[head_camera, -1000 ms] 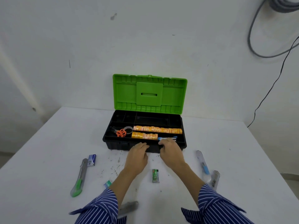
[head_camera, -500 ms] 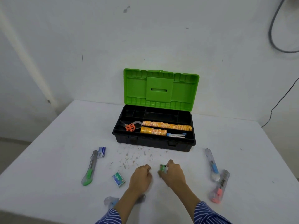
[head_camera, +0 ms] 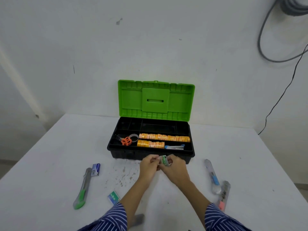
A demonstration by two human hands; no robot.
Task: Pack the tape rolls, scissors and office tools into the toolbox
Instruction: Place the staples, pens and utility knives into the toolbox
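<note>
Both hands meet in front of the toolbox, the right hand pinching a small green staple box while the left hand curls its fingers at the box's other side, apparently helping to hold it. The toolbox sits at twelve o'clock, green lid upright, black tray already carrying orange-handled scissors, two rows of glossy yellow tape rolls and a stapler. The risk, I'd say: that little cardboard box is light and slick, and a two-handed fumble could pop it open and scatter staples over the speckled worktop. A careless drop could also land it on the tape instead of in a free compartment. Out at three o'clock lie a clear blue cutter and a pink cutter; at nine, a long green cutter touching a blue box; at seven, another green box.
</note>
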